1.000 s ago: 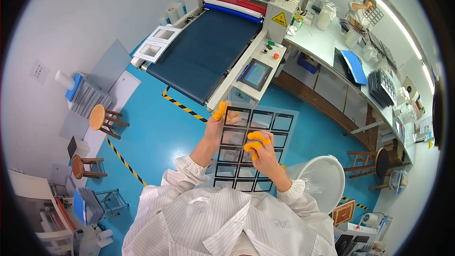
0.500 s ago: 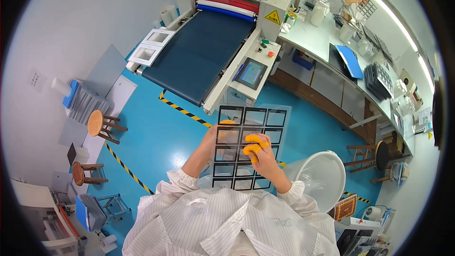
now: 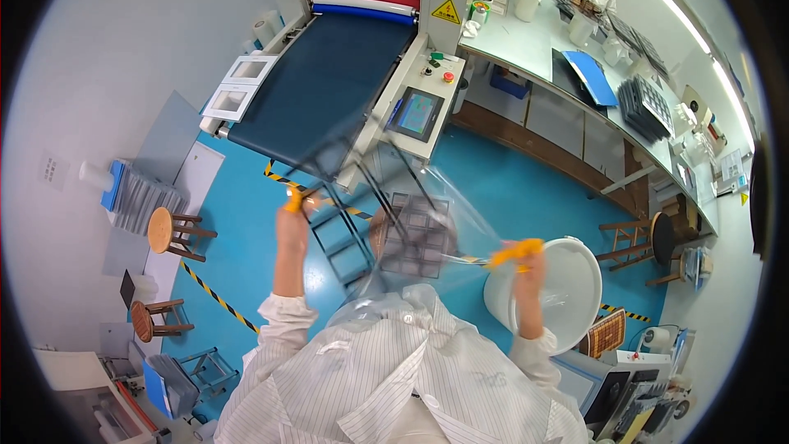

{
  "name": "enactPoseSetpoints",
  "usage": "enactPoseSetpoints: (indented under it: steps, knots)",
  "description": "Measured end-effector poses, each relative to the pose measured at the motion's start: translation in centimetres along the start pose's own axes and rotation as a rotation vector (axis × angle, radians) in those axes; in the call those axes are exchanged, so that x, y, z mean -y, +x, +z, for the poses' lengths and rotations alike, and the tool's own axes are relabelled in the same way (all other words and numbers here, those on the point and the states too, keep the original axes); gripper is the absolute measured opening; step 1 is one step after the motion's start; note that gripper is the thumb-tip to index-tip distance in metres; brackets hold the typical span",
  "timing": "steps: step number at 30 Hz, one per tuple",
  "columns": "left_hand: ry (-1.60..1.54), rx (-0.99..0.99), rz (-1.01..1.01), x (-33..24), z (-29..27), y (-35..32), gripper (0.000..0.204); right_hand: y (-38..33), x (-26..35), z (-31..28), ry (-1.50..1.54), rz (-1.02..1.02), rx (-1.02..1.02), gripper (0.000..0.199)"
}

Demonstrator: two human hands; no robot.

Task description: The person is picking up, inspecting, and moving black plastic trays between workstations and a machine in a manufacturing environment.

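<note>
My left hand (image 3: 291, 218), with yellow finger cots, is closed on the edge of a clear sheet printed with black rectangular frames (image 3: 341, 240). The sheet is tilted and smeared by motion. My right hand (image 3: 524, 261), also in yellow finger cots, pinches a thin clear film (image 3: 462, 212) drawn out to the right of the sheet. How far the film is still joined to the sheet I cannot tell. Below and between my hands, a stack of similar framed sheets (image 3: 417, 234) rests on a round brown seat, partly seen through the film.
A white bin (image 3: 593, 278) with clear film inside stands beside my right hand. Ahead is a roller machine with a dark belt (image 3: 316, 82) and a touchscreen (image 3: 417, 113). A long workbench (image 3: 526, 53) runs along the right, with another person at its far end. Wooden stools (image 3: 162, 230) stand left.
My hands have moved apart, the left one leftward and the right one toward the bin. Clear film now stretches from the framed sheet to my right hand. The stack below has come into view.
</note>
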State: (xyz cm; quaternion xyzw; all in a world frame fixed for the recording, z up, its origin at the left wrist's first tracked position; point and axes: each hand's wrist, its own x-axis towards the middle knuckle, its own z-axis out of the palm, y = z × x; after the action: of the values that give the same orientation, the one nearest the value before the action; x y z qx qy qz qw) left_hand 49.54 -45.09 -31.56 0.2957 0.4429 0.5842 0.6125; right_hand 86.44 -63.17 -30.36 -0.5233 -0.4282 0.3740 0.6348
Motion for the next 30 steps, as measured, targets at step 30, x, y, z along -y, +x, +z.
enactPoseSetpoints:
  steps: [30]
  knots:
    - [-0.095, 0.152, 0.08, 7.9, 17.7, 3.2, 0.031, 1.3, -3.6, -15.0, 0.435, 0.352, -0.318, 0.013]
